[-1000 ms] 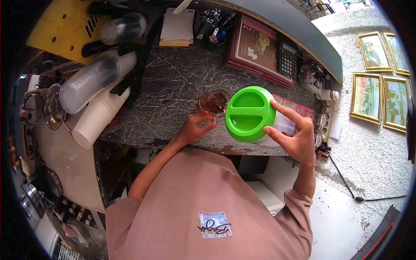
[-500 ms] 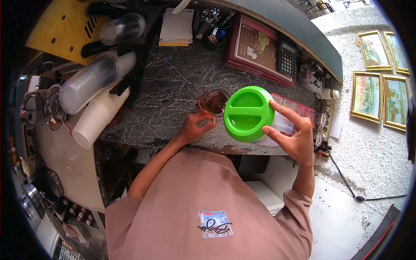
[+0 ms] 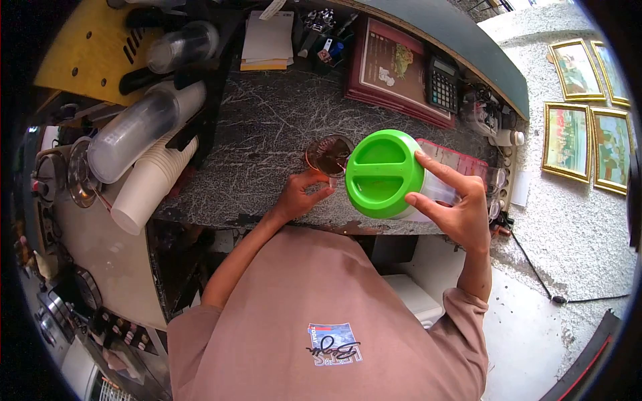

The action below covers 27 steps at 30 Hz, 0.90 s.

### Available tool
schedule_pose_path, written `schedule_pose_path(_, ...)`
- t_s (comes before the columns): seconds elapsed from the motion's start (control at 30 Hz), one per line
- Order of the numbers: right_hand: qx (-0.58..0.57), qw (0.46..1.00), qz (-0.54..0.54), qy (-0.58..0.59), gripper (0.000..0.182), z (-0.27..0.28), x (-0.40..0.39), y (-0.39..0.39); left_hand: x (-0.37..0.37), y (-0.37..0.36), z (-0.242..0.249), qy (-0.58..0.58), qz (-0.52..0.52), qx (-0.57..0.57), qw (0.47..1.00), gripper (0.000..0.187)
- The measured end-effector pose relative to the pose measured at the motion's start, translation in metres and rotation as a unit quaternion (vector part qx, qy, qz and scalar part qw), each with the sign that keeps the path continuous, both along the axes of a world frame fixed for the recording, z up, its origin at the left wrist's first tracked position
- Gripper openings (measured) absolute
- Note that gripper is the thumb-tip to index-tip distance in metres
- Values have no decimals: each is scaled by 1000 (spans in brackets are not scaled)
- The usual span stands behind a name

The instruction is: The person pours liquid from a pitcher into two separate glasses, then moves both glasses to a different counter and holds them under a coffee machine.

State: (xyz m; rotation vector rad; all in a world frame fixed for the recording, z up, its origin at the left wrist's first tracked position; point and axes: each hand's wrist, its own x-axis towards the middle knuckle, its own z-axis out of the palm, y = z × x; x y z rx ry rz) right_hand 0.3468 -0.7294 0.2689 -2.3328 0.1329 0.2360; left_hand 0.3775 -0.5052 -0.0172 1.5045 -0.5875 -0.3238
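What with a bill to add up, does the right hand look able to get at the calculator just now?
Probably not: the right hand is taken up with the green-lidded pitcher, though nothing seems to cover the calculator.

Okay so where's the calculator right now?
In the head view, the calculator is toward the far right of the counter, against the right side of the dark red books.

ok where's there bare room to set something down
The widest bare patch of counter lies between the stacked paper cups, the papers and the glass. A narrower strip runs between the green-lidded jug and the maroon books. It is crowded at the right, around the right hand and the red tray, and along the back, by the calculator.
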Motion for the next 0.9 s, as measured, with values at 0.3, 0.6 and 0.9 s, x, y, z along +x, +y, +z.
schedule_pose_path(0.3, 15, 999, -14, -50, 58, -18, -8, -10, 0, 0, -3, -1, -7, 16, 1000, 25)
schedule_pose_path(0.6, 94, 975, -137, -144, 51, -64, -44, -39, -8, 4, 13, -29, 34, 43, 998, 24)
schedule_pose_path(0.9, 351, 776, -393, -346, 48, -120, -92, -62, -12, 18, 38, 51, 53, 74, 995, 18)
